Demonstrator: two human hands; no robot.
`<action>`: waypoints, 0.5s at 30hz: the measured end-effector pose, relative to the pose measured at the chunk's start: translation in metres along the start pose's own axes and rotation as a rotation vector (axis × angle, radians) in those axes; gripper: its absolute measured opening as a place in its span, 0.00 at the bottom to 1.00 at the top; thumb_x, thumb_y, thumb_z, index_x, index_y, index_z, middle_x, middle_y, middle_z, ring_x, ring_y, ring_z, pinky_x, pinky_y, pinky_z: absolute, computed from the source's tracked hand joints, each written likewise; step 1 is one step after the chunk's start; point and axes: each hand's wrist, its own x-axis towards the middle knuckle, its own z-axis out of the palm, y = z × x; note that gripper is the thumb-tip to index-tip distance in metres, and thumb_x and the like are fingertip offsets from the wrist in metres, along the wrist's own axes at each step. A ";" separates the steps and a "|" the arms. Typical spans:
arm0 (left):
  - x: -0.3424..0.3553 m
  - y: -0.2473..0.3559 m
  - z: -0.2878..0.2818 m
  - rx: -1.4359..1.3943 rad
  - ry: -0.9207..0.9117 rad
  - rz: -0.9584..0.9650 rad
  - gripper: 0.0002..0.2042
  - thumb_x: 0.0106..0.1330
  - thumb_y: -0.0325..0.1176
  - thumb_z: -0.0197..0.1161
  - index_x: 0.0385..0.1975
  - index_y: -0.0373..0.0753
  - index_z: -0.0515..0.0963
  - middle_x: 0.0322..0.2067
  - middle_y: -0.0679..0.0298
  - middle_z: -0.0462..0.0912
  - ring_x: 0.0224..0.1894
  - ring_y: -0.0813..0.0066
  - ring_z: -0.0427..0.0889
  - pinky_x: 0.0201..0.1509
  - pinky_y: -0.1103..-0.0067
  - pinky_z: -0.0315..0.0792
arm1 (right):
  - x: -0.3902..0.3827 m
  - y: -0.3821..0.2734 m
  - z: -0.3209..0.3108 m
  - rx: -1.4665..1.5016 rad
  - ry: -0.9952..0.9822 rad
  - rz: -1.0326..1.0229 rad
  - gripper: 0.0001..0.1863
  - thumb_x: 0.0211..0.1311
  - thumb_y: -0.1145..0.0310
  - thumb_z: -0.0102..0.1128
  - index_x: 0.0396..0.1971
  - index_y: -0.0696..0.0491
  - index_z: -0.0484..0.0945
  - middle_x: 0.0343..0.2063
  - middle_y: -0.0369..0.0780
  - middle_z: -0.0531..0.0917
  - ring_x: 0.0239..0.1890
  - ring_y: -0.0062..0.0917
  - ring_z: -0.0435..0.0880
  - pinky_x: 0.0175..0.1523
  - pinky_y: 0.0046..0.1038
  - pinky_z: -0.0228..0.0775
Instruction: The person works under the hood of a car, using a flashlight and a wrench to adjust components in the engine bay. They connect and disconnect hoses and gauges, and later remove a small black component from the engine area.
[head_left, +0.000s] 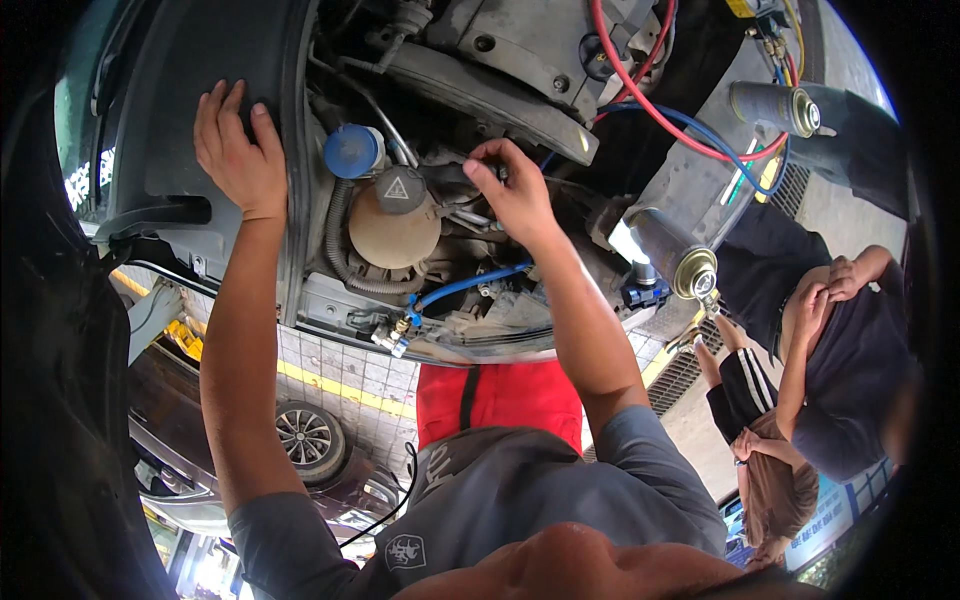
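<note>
Engine bay [500, 343], one, lies open in front of me across the upper middle. At least two other people [850, 390] are off to its right. One black panel [250, 45] borders it on the left, and one grey engine cover [515, 45] sits at its far side. One round, yellowed tank [388, 240] stands toward the bay's left, between my two forearms. My left grip [240, 165] is wide, fingers spread, resting on the black panel. My right grip [515, 195] is narrow, fingers curled just right of the tank; I cannot tell whether it holds anything. Two spray cans [665, 245] are to the right. Two caps follow: one blue [350, 150], one grey [400, 190] atop the tank. One valve fitting [400, 333] sits near the front edge.
</note>
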 end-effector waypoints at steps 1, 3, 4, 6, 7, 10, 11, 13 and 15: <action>0.000 0.000 0.000 -0.011 -0.004 0.002 0.15 0.74 0.39 0.57 0.54 0.41 0.80 0.61 0.58 0.78 0.66 0.53 0.71 0.69 0.59 0.62 | 0.000 -0.002 0.001 -0.025 0.006 0.142 0.16 0.65 0.67 0.68 0.49 0.56 0.77 0.43 0.37 0.80 0.48 0.22 0.77 0.56 0.25 0.69; 0.001 0.001 0.000 0.002 -0.015 0.004 0.16 0.73 0.39 0.57 0.55 0.41 0.79 0.60 0.58 0.78 0.66 0.53 0.71 0.69 0.59 0.63 | -0.001 -0.002 0.000 -0.053 0.013 -0.007 0.18 0.63 0.69 0.69 0.50 0.55 0.76 0.45 0.38 0.80 0.50 0.23 0.77 0.57 0.25 0.69; 0.002 0.000 0.000 0.007 -0.021 0.006 0.16 0.73 0.39 0.57 0.55 0.41 0.79 0.60 0.58 0.78 0.66 0.52 0.72 0.69 0.59 0.63 | -0.001 0.000 0.001 -0.068 0.018 -0.081 0.19 0.62 0.69 0.70 0.50 0.55 0.76 0.46 0.38 0.80 0.51 0.24 0.78 0.58 0.25 0.69; 0.001 0.000 0.000 0.018 -0.014 0.005 0.15 0.72 0.38 0.58 0.54 0.42 0.80 0.60 0.59 0.78 0.66 0.53 0.72 0.68 0.60 0.64 | 0.001 0.010 -0.004 -0.057 -0.001 -0.284 0.21 0.60 0.70 0.71 0.51 0.55 0.75 0.49 0.39 0.80 0.52 0.25 0.78 0.58 0.24 0.69; 0.001 0.000 0.001 0.017 -0.010 0.004 0.15 0.71 0.38 0.59 0.54 0.42 0.80 0.60 0.60 0.78 0.65 0.54 0.72 0.68 0.60 0.65 | 0.000 0.015 -0.002 0.033 -0.015 -0.234 0.19 0.61 0.68 0.70 0.50 0.55 0.76 0.46 0.39 0.81 0.49 0.24 0.78 0.56 0.23 0.69; 0.000 -0.001 -0.002 0.019 -0.021 0.005 0.15 0.73 0.39 0.58 0.55 0.43 0.80 0.61 0.62 0.78 0.66 0.56 0.72 0.68 0.61 0.64 | 0.001 -0.009 -0.002 -0.068 0.009 0.110 0.17 0.65 0.64 0.68 0.49 0.56 0.77 0.40 0.39 0.82 0.43 0.22 0.78 0.50 0.23 0.70; 0.000 -0.001 -0.003 0.034 -0.024 0.005 0.15 0.73 0.40 0.57 0.55 0.43 0.80 0.61 0.63 0.78 0.66 0.57 0.72 0.68 0.61 0.64 | 0.004 -0.005 -0.003 -0.084 -0.023 0.095 0.17 0.66 0.62 0.68 0.49 0.56 0.77 0.38 0.39 0.82 0.42 0.21 0.77 0.48 0.23 0.70; 0.002 0.000 0.000 0.023 -0.011 0.003 0.16 0.74 0.40 0.56 0.56 0.43 0.79 0.61 0.63 0.78 0.67 0.57 0.71 0.68 0.61 0.64 | 0.001 0.005 -0.002 -0.097 0.081 -0.314 0.18 0.65 0.63 0.68 0.48 0.57 0.77 0.38 0.38 0.82 0.40 0.19 0.75 0.44 0.23 0.70; 0.002 0.002 -0.001 0.014 -0.017 -0.001 0.16 0.74 0.40 0.56 0.56 0.44 0.79 0.62 0.63 0.77 0.67 0.57 0.71 0.68 0.61 0.64 | 0.001 0.006 -0.009 0.023 -0.069 -0.259 0.19 0.63 0.64 0.70 0.49 0.57 0.76 0.42 0.39 0.81 0.41 0.21 0.76 0.46 0.24 0.71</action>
